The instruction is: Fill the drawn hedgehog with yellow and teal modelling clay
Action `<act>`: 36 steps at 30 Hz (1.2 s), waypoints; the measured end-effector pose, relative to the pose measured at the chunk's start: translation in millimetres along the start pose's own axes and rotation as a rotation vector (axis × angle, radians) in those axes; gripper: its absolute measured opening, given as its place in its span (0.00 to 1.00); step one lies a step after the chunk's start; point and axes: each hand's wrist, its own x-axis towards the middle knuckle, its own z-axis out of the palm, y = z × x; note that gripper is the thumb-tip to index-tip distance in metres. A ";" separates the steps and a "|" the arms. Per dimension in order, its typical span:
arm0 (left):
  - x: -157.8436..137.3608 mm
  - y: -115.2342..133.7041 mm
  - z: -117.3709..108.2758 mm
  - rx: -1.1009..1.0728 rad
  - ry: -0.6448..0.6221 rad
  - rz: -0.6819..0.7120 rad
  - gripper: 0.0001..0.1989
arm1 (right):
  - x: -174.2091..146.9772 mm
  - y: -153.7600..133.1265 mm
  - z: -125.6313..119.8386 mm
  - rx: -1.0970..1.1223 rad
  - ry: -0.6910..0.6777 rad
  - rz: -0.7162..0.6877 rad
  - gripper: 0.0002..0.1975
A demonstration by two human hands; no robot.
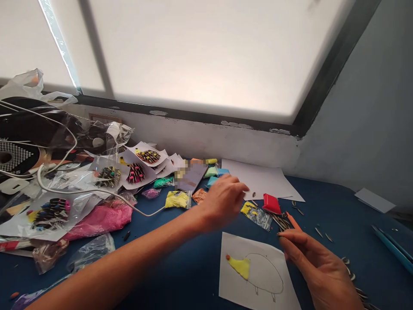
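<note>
My left hand [224, 201] is over the table beside small blue clay packets [212, 181], fingers bent and pointing right. Motion blur hides whether they hold anything. At the lower right, my right hand [324, 269] pinches thumb and forefinger together. A tiny dark bit shows at the tips, too small to name. Between the hands lies a paper sheet [232, 290] with an outlined animal; its head is filled with yellow clay [240, 268] and has a reddish-brown nose. Striped sunflower seeds [280, 221] lie behind the right fingertips, beside an orange stick-like tool [293, 221].
A red packet [272, 204] and an opened yellow clay bag [256, 214] lie behind the drawing. Finished hedgehog pictures [150, 156] are stacked at the left, among plastic bags and a white cable [97, 190]. Blank paper [258, 174] lies by the wall.
</note>
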 end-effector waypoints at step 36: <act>-8.6 0.2 16.9 -1.202 -0.470 -0.403 0.24 | 10.8 -6.6 -4.6 -0.171 0.027 -0.049 0.25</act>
